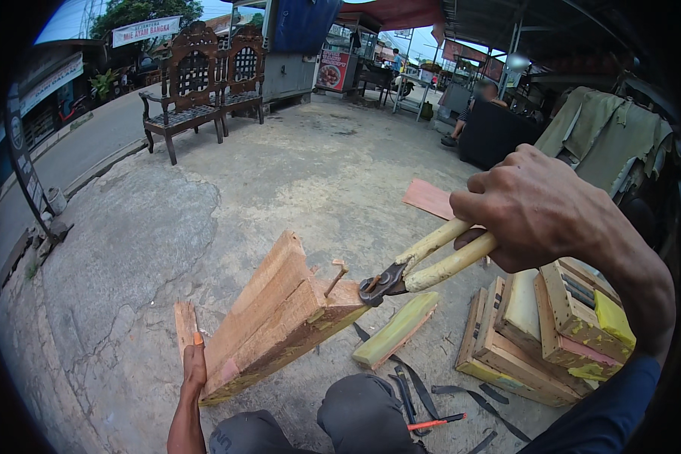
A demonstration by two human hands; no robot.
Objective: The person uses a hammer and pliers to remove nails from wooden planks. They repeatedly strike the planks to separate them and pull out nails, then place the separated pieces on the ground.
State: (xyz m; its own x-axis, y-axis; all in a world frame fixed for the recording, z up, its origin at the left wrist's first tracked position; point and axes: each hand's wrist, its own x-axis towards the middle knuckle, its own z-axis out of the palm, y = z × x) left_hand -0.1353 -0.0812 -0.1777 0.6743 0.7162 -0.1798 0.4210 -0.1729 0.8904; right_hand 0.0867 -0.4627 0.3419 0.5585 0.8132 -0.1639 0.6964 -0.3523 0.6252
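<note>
Our right grip (533,208) is closed around the cream handles of the pincers (443,272), whose dark metal head sits at a corner of the wooden block (272,310). The block tilts in front of our knees (363,412), over the concrete floor (295,181). We see reddish-tan boards, rough-grained and splintered, with yellow and pink patches low down. A bent nail (337,279) juts up. Our left grip (194,365) is at its left side; we cannot tell whether it clasps anything.

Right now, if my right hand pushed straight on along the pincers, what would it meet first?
Most likely the corner of the wooden piece: the pincers in the right hand look to touch it, with a nail standing nearby. Depth is hard to judge.
</note>
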